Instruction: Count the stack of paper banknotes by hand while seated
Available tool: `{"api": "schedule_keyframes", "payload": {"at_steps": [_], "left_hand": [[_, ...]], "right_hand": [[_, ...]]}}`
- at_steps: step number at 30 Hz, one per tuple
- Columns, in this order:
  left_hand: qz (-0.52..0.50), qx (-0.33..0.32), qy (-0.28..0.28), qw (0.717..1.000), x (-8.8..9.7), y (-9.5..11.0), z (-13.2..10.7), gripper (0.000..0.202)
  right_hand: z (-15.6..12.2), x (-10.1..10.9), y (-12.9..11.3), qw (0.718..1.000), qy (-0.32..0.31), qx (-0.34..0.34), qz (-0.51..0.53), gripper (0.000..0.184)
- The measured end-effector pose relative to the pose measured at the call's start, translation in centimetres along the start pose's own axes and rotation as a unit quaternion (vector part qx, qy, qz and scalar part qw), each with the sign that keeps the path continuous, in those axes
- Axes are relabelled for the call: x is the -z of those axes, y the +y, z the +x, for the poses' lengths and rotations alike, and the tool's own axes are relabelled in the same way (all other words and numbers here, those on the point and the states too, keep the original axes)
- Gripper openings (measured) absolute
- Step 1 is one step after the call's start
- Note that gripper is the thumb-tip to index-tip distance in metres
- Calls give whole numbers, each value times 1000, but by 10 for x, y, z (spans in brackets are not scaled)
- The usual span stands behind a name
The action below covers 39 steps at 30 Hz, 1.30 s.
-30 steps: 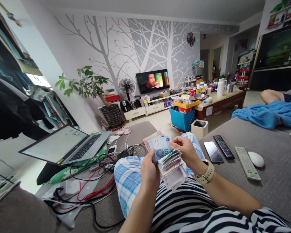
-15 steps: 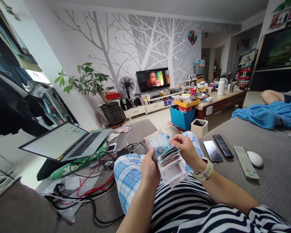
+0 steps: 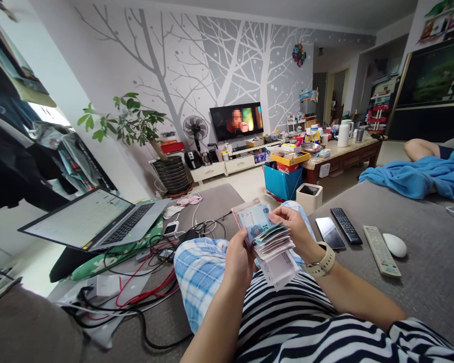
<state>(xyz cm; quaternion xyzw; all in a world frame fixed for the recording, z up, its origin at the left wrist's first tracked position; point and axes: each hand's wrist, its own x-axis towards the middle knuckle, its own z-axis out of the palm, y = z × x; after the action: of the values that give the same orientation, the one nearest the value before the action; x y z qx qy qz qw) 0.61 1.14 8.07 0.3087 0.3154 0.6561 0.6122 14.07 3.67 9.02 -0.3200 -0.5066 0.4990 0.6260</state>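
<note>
A bundle of banknotes (image 3: 274, 242) is held between my two hands above my lap. My left hand (image 3: 239, 257) grips its left side, thumb on top. My right hand (image 3: 293, 227) pinches the upper edge of a blue-green note (image 3: 255, 219) near the top, its fingers closed. Several folded note edges fan out in the middle, and a pale note (image 3: 278, 269) hangs below them. Pinkish notes peek out behind the blue-green one at the upper left. A watch with a light band (image 3: 320, 262) is on my right wrist.
On the sofa to the right lie a phone (image 3: 330, 233), a black remote (image 3: 346, 226), a pale remote (image 3: 381, 251) and a white mouse (image 3: 394, 245). An open laptop (image 3: 98, 217) and tangled cables (image 3: 151, 282) are on the left. Another person's leg (image 3: 421, 149) shows at the far right.
Both hands and the banknotes have shifted slightly right in view, while the room has shifted slightly left. More note edges now show fanned out in the bundle.
</note>
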Motion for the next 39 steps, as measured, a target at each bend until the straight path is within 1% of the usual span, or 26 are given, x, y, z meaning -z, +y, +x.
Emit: {"api": "schedule_keyframes", "payload": {"at_steps": [4, 10, 13, 21, 24, 27, 31, 35, 39], "left_hand": [[10, 3, 3, 1000, 0, 3, -3, 21], [-2, 27, -6, 1000, 13, 6, -1, 25], [1, 25, 11, 1000, 16, 4, 1, 23], [19, 4, 27, 999, 11, 1, 1, 21], [28, -14, 43, 999, 9, 2, 0, 19], [43, -22, 59, 997, 7, 5, -3, 22], [94, -37, 89, 991, 3, 11, -8, 17], [103, -42, 78, 991, -1, 17, -13, 16], [90, -40, 70, 993, 1, 16, -12, 16]], "right_hand": [[1, 0, 5, 1000, 0, 2, -6, 36], [-1, -9, 10, 1000, -24, 7, 16, 31], [-2, -9, 9, 1000, -21, 7, 7, 33], [-3, -7, 7, 1000, -20, 11, -5, 35], [-5, -7, 9, 1000, -22, 15, -3, 34], [-6, -7, 10, 1000, -24, 11, 6, 33], [-8, -8, 8, 999, -30, -2, 21, 30], [-10, -8, 4, 998, -53, -1, 19, 28], [-13, -8, -1, 998, -69, 8, 8, 31]]}}
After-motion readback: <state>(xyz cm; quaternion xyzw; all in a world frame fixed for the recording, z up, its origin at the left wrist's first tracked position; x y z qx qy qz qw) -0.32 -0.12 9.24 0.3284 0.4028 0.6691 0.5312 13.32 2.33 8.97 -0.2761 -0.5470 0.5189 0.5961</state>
